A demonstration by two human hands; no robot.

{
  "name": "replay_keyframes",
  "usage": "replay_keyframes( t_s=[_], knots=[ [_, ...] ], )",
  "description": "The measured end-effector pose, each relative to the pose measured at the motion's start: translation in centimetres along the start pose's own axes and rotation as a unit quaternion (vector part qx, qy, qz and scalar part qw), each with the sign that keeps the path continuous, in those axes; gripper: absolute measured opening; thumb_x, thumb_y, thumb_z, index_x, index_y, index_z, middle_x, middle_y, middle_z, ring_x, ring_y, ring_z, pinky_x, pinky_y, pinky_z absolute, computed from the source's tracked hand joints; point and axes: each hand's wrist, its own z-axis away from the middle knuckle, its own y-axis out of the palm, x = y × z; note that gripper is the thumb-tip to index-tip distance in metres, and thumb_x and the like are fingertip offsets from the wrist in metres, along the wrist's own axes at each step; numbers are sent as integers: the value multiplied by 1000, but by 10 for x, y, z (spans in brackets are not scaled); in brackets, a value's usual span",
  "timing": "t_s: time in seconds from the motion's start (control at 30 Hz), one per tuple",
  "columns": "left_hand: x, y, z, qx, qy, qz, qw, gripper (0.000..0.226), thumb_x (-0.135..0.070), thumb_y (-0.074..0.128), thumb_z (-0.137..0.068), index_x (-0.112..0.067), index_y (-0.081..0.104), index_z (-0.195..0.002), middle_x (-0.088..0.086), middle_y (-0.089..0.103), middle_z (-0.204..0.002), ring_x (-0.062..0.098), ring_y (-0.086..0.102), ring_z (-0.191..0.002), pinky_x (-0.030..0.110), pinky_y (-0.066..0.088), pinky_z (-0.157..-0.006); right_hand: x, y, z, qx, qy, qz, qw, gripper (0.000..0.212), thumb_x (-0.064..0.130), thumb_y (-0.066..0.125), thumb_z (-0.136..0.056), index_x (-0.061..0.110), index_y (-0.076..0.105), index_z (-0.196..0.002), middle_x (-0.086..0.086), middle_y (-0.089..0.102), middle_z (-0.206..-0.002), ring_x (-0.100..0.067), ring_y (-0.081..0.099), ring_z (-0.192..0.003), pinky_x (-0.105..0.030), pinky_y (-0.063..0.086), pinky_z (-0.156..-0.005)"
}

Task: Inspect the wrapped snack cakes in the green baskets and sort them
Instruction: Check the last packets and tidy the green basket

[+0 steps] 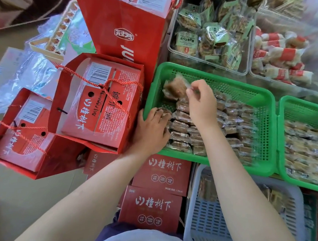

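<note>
The second green basket (302, 109) is cut off by the frame's right edge.

One view only: head cam, wide-angle, looking steeply down and forward from above the person's lap. Close range, both forearms reach in from bottom edge. Green basket (207, 106) sits centre-right, red boxes (101, 103) left. Edges bend from lens distortion.
</note>
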Motion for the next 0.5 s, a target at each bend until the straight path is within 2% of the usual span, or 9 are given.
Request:
replay_keyframes(
  t_s=[0.1,0.17,0.2,0.27,0.33,0.37,0.43,0.5],
  knots=[
    [-7,-11,12,18,-12,43,999,57,-39,43,-101,-25,31,-155,2,29,-163,22,14,-153,58,2,-123,9,-32,29,-45,24,-119,992,4,15,50,-102,16,52,-99,2,62,-94,-15,66,-79,-30,56,-62],
    [-13,-17,29,-2,-1,89,996,59,-39,42,-101,-24,30,-157,3,27,-164,21,11,-154,53,-2,-124,7,-49,53,-79,38,-132,987,4,18,50,-103,17,53,-101,0,64,-95,-20,67,-77,-32,56,-62],
    [-17,-22,40,-39,17,114,993,58,-39,42,-100,-21,36,-155,4,34,-161,22,16,-152,51,1,-124,4,-55,65,-97,45,-122,987,4,20,49,-103,19,53,-101,2,64,-93,-18,66,-77,-32,54,-63],
    [-26,-35,61,-125,49,172,976,55,-37,43,-97,-15,48,-148,6,48,-151,24,32,-146,47,19,-122,1,-65,89,-115,48,-87,988,6,19,48,-103,20,53,-99,8,60,-86,-4,58,-75,-23,47,-66],
    [-37,-54,78,-175,52,246,952,55,-35,48,-98,-12,48,-147,3,51,-147,21,38,-141,39,30,-119,-1,-73,113,-86,42,-57,994,7,17,49,-103,17,54,-98,10,56,-80,0,51,-69,-15,38,-61],
    [-43,-65,85,-167,33,298,939,56,-34,52,-98,-14,44,-150,0,49,-148,16,38,-140,32,30,-118,1,-76,124,-56,44,-58,996,7,17,49,-103,17,55,-98,9,56,-79,0,51,-68,-14,38,-59],
    [-56,-89,99,-100,-19,416,904,60,-34,60,-99,-21,38,-154,-11,48,-146,3,41,-135,19,31,-112,8,-82,143,9,44,-86,995,7,19,53,-102,18,59,-98,4,61,-80,-4,56,-69,-16,43,-60],
    [-65,-108,109,-45,-63,524,848,53,-31,65,-98,-25,48,-147,-12,63,-127,-5,59,-113,17,46,-96,18,-87,158,58,43,-128,989,7,19,59,-100,18,63,-94,1,67,-81,-12,64,-73,-22,51,-63]
  ],
)
